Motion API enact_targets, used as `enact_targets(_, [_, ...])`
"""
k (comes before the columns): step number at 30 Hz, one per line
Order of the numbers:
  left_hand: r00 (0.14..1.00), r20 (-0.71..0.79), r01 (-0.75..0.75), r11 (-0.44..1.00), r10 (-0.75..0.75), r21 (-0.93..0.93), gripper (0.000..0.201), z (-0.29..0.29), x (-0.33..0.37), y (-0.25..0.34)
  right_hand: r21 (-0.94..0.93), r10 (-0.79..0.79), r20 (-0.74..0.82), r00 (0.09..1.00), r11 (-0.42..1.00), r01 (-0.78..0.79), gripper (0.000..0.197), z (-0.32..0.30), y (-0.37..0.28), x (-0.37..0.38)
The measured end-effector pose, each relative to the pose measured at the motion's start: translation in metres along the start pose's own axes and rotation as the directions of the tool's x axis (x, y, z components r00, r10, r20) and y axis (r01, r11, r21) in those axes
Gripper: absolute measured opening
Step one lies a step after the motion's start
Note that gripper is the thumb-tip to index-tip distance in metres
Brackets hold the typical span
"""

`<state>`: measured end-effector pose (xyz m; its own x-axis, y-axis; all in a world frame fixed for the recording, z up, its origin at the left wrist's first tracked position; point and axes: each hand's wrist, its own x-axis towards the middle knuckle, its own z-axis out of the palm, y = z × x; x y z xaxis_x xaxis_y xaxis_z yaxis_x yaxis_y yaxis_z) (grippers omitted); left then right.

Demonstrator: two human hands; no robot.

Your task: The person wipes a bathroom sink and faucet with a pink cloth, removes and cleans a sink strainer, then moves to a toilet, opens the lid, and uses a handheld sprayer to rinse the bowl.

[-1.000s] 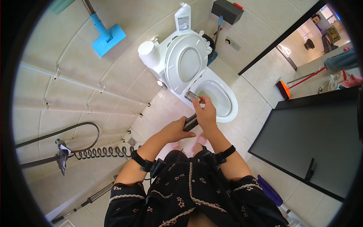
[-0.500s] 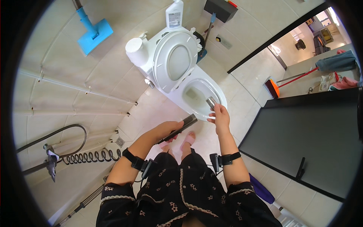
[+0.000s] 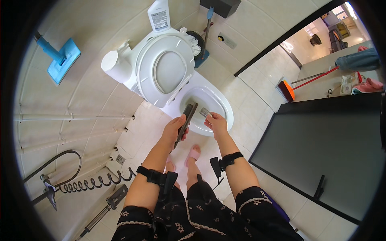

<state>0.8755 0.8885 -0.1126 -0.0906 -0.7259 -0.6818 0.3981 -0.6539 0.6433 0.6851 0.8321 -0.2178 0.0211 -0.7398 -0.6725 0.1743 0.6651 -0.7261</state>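
My left hand (image 3: 175, 129) is closed round a long dark grey, flat-sided bar (image 3: 190, 111), which tilts upward over the near left side of the toilet bowl. Just to its right, my right hand (image 3: 217, 123) pinches a small silvery piece (image 3: 205, 112) between thumb and fingers. A narrow gap separates that piece from the bar's far end. What kind of things these two are, I cannot make out. Both are in front of the white toilet bowl (image 3: 228, 107), whose seat and lid (image 3: 141, 68) are raised.
A white bottle (image 3: 159, 18) and a white canister (image 3: 114, 64) stand on the toilet tank. A blue scrubber (image 3: 64, 60) leans at the left wall, above a coiled black hose (image 3: 90, 184). An orange broom (image 3: 287, 90) and a dark door (image 3: 317, 148) are at the right.
Both hands have moved farther forward and nearer each other. The bar in my left hand now points more steeply away, its end close to the silvery piece. The view has shifted too.
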Motion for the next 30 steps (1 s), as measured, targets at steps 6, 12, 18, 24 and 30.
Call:
enact_targets(6, [0.998,-0.047,-0.031,1.0,0.031,-0.001,0.045,-0.004,0.026,0.005,-0.081,-0.049,-0.001,0.999,0.996,0.049,0.036,-0.001,0.004,0.027])
enact_targets(12, [0.997,-0.05,-0.055,0.996,0.051,-0.069,0.044,0.012,0.029,0.01,-0.178,-0.102,-0.012,0.995,0.979,0.098,0.034,-0.008,0.015,0.051])
enact_targets(18, [0.997,-0.05,-0.068,0.994,0.064,-0.081,0.042,0.017,0.038,0.002,-0.565,-0.35,0.018,0.936,0.769,0.299,0.038,-0.008,0.018,0.06])
enact_targets(24, [0.992,-0.104,-0.071,0.997,0.07,-0.006,0.04,0.018,0.042,-0.003,-0.749,-0.55,0.182,0.815,0.459,0.477,0.033,0.006,-0.01,0.029])
enact_targets(30, [0.989,-0.122,-0.077,0.995,0.084,0.056,0.04,0.017,0.042,-0.005,-0.784,-0.595,0.308,0.743,0.283,0.552,0.031,0.007,-0.018,0.02])
